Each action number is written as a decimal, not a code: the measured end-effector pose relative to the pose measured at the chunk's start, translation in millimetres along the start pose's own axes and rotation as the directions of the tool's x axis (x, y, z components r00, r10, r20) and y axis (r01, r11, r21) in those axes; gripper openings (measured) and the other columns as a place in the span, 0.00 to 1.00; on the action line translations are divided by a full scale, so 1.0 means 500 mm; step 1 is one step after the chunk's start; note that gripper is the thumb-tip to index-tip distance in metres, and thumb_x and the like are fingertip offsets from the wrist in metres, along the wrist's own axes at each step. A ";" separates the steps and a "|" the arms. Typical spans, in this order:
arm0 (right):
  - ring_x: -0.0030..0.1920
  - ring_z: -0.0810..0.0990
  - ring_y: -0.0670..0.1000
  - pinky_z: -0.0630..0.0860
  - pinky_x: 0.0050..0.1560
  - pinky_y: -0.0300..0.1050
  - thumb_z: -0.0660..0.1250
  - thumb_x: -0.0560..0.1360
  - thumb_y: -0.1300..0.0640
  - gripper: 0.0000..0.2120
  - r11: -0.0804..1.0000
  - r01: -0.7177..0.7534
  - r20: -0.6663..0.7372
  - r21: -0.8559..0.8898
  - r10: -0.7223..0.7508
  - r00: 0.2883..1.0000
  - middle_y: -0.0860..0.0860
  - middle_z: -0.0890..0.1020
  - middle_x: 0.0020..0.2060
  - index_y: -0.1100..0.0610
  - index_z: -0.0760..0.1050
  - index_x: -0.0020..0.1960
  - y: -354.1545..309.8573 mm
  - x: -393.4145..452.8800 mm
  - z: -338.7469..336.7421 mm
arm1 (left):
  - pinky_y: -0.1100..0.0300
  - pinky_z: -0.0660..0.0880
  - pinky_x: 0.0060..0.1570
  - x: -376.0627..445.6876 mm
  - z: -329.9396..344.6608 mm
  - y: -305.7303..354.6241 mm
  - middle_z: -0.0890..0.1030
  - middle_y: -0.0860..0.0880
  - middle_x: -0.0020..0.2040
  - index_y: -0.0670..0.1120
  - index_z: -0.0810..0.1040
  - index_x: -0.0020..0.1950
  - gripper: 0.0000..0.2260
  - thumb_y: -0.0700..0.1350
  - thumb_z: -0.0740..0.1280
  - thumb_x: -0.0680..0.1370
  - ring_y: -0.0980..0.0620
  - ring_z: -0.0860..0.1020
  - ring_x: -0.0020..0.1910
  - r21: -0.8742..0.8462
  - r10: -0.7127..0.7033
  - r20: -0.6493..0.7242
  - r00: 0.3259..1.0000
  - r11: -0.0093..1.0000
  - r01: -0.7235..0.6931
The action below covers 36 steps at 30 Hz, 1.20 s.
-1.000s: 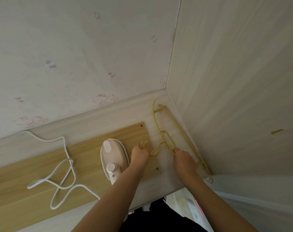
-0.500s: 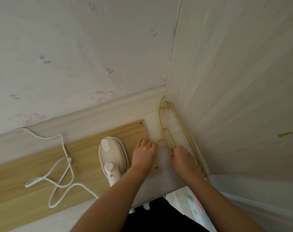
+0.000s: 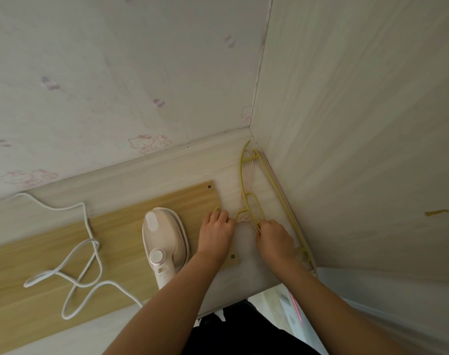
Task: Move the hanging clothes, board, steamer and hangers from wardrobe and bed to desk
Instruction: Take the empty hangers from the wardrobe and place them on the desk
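Note:
Yellow hangers (image 3: 254,204), with pink ones under them, lie on the pale desk (image 3: 146,175) in the corner by the right wall. My right hand (image 3: 274,239) pinches the yellow hanger's neck. Fingers curled, my left hand (image 3: 217,233) holds the hook end of a hanger at the board's right edge. The wooden board (image 3: 115,231) lies flat on the desk. A cream steamer (image 3: 164,242) rests on the board just left of my left hand, its white cord (image 3: 90,242) looping off to the left.
Walls close the desk at the back and at the right (image 3: 359,149). The desk's front edge runs just below my forearms. Dark clothing of mine shows at the bottom.
Both hands stayed at the hangers. My left hand's fingers curled in over the board's right edge. The hanger stack lies a bit closer to the right wall.

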State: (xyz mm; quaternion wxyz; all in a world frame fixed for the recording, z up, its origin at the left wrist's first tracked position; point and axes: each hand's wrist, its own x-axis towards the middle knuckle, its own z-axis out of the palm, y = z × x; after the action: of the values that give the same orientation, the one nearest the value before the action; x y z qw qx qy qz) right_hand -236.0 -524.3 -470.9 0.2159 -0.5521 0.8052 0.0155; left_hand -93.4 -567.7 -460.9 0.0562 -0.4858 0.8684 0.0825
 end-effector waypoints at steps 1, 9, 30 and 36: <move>0.51 0.77 0.55 0.69 0.39 0.46 0.58 0.79 0.58 0.08 1.000 0.004 0.001 0.002 -0.004 1.000 0.54 0.77 0.51 0.57 0.74 0.53 0.002 0.001 0.001 | 0.51 0.78 0.44 0.000 0.002 0.000 0.76 0.46 0.35 0.44 0.78 0.35 0.11 0.34 0.76 0.58 0.44 0.77 0.36 0.001 0.005 -0.001 1.000 1.000 -0.005; 0.52 0.77 0.55 0.68 0.39 0.46 0.58 0.79 0.60 0.07 1.000 0.024 -0.019 -0.016 -0.024 1.000 0.54 0.77 0.52 0.58 0.73 0.55 0.005 -0.008 0.006 | 0.45 0.72 0.63 -0.037 0.026 0.004 0.79 0.45 0.49 0.41 0.78 0.57 0.30 0.42 0.79 0.56 0.43 0.78 0.51 -0.051 -0.006 0.065 0.998 0.999 0.009; 0.77 0.49 0.59 0.52 0.74 0.57 0.54 0.80 0.55 0.30 0.994 -0.059 -0.115 -0.090 0.048 0.992 0.56 0.52 0.77 0.59 0.45 0.78 -0.022 -0.240 0.051 | 0.49 0.39 0.74 -0.207 -0.030 0.015 0.38 0.44 0.78 0.42 0.37 0.77 0.27 0.45 0.47 0.82 0.44 0.37 0.77 0.075 0.147 0.107 0.983 0.985 -0.155; 0.73 0.62 0.62 0.64 0.69 0.61 0.66 0.75 0.57 0.31 0.987 -0.146 -0.206 -0.072 0.129 0.970 0.59 0.66 0.73 0.63 0.60 0.74 -0.032 -0.363 0.090 | 0.48 0.55 0.73 -0.292 -0.042 0.007 0.55 0.42 0.78 0.40 0.56 0.77 0.32 0.46 0.64 0.76 0.43 0.53 0.77 0.060 0.318 -0.042 0.947 0.947 -0.315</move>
State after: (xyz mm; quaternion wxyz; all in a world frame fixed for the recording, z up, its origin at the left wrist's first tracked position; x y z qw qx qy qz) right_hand -153.0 -358.6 -442.3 0.1080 -0.5026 0.8577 0.0097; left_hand -20.7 -448.4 -414.1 0.0327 -0.3404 0.9381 0.0550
